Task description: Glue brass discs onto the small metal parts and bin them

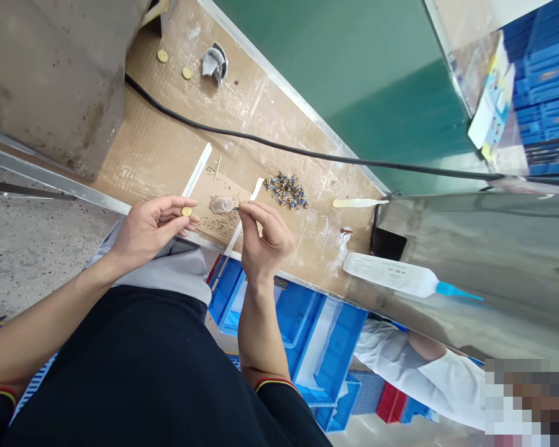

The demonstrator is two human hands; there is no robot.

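Observation:
My left hand (156, 226) holds a small round yellow disc (187, 212) between thumb and fingers, above the near edge of the worktable. My right hand (265, 236) is closed in a pinch, with a tiny dark part (236, 208) just showing at its fingertips; its kind is too small to make out. Beside those fingertips, on the brown board, lies a small clear, lumpy object (221, 205). Tiny brown bits (217, 225) are scattered close by. To the right of my right hand sits a heap of small blue and brass-coloured parts (286, 190).
A black cable (261, 141) crosses the table. Two more yellow discs (162, 56) and a crumpled grey cloth (214, 63) lie far left. A white bottle with a blue nozzle (391, 274) lies at right. Blue bins (302, 316) stand below the edge; another person (410, 354) is nearby.

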